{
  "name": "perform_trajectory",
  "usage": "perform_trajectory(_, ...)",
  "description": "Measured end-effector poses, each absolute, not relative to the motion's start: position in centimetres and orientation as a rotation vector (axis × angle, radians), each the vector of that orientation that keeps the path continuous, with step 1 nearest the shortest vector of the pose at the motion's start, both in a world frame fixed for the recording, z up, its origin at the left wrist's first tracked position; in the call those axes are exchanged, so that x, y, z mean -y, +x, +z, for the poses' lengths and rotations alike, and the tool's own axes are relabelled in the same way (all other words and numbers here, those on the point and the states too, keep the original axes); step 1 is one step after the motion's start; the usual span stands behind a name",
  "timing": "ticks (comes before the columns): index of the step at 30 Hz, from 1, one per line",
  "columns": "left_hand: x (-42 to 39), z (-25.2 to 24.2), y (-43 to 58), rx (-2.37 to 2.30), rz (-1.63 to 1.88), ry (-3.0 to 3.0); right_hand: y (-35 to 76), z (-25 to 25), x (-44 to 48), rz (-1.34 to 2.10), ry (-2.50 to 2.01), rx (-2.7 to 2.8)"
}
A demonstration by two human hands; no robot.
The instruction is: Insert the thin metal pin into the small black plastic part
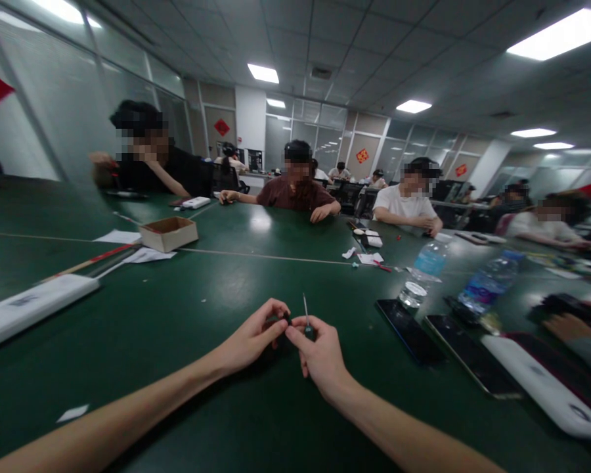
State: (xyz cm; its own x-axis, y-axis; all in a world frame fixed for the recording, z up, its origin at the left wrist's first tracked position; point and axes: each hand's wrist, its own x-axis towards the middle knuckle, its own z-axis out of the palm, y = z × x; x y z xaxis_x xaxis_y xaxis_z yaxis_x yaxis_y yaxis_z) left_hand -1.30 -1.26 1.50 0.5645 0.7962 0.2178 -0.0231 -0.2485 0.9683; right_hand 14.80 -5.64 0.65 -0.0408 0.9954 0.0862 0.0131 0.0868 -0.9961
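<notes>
Over the green table (217, 407), my left hand (253, 336) pinches a small dark piece (287, 318) between thumb and fingers; its kind is too small to make out. Close beside it, my right hand (322, 355) is closed around a small screwdriver (305, 307). The thin metal shaft points up, and a bit of its dark teal handle shows between the fingers. The right thumb and fingertip reach to the dark piece, so both hands meet there. Fingers hide most of the piece.
A cardboard box (169, 234) and white power bank-like block (34, 309) lie left. To the right are a dark phone (410, 332), another phone (473, 355), a white block (546, 384) and two water bottles (426, 269). Several people sit around the table.
</notes>
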Motion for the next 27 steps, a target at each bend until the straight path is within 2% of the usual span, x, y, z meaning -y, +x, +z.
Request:
perform_trajectory(10,1.1,0.9,-1.2,-0.708,0.904,1.460,14.8,0.2,5.5,1.061,-1.161,1.311)
perform_trajectory(18,0.7,0.6,-1.1,-0.657,0.811,1.292,15.8,1.2,6.1,0.354,-0.908,1.936)
perform_trajectory(27,0.6,1.2,-1.4,-0.614,0.690,1.230,16.0,1.1,6.3,0.246,-0.911,2.149)
